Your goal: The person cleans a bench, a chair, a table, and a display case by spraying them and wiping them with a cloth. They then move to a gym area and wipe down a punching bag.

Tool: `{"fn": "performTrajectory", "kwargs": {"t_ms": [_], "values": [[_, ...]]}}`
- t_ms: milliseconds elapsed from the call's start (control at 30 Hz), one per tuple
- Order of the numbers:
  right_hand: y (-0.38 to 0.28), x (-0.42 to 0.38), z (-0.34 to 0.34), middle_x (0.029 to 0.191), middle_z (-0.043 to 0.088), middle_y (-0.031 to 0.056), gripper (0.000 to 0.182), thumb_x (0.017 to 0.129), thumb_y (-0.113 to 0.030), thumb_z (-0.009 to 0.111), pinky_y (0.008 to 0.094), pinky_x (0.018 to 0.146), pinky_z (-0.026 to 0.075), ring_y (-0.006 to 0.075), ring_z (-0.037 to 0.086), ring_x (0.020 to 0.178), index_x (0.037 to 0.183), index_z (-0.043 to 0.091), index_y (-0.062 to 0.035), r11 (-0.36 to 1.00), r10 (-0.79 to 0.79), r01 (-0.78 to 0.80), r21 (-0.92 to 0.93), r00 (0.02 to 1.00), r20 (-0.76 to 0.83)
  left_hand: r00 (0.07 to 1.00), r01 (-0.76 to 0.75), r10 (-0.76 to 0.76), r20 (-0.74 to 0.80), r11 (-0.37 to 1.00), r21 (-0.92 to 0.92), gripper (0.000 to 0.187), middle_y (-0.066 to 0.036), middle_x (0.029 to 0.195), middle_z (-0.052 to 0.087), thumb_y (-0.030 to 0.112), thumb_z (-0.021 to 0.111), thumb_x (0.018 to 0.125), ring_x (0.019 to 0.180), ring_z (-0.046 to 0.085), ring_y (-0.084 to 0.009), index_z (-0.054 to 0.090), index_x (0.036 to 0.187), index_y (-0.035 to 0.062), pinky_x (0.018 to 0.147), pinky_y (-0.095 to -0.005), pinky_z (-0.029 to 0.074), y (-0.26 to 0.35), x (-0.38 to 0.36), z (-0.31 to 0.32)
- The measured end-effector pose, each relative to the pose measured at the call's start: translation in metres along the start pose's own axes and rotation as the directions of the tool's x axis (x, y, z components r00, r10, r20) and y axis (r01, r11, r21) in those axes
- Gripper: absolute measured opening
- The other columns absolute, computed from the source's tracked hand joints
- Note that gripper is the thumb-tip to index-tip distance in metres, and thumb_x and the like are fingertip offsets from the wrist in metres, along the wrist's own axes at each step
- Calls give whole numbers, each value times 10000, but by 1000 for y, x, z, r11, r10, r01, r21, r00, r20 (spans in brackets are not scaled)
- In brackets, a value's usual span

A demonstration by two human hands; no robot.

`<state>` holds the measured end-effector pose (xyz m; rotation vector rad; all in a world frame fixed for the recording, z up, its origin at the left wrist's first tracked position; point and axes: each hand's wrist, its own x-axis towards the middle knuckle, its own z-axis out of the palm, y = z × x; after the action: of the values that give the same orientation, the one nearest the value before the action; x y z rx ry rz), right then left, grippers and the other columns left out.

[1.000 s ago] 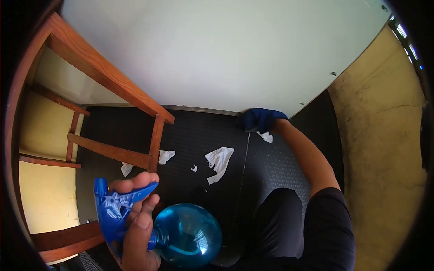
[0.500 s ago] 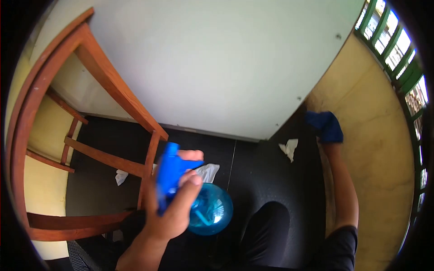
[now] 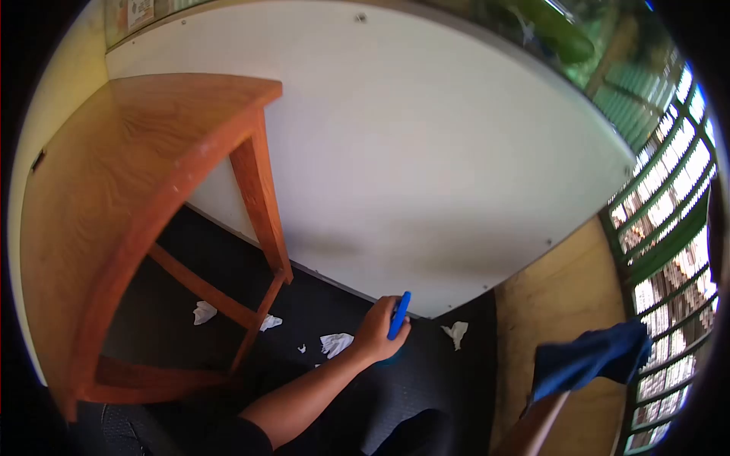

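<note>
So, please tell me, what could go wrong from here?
The blue cloth could perhaps snag on the green window bars, since it is raised right beside them. The spray bottle in the left hand might knock the white panel, as they look close. The white scraps on the dark floor may slip underfoot.

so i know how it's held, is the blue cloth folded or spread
Loosely spread: the blue cloth reaches wide past the right wrist, wrinkled, its edge uneven.
</note>
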<state>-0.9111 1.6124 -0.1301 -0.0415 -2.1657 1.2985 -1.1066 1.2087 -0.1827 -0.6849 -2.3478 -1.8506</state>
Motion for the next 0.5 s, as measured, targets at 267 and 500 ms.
{"fn": "performTrajectory", "kwargs": {"t_ms": [267, 500], "values": [[-216, 30, 187, 1288, 596, 169, 466, 965, -266, 593, 446, 1026, 441, 298, 580, 1152, 1316, 517, 30, 926, 305, -342, 163, 928, 215, 971, 100, -59, -233, 981, 169, 357, -197, 1032, 592, 56, 644, 831, 969, 600, -382, 562, 1175, 9, 856, -447, 476, 16, -89, -29], [-452, 58, 162, 1312, 617, 178, 503, 936, -239, 628, 465, 1044, 479, 317, 635, 1140, 1326, 538, 66, 717, 217, -520, 464, 799, 561, 918, 203, -126, -377, 964, 173, 334, -194, 1093, 629, 51, 632, 839, 1034, 634, -357, 570, 1165, 6, 909, -405, 490, 221, -167, -149]]}}
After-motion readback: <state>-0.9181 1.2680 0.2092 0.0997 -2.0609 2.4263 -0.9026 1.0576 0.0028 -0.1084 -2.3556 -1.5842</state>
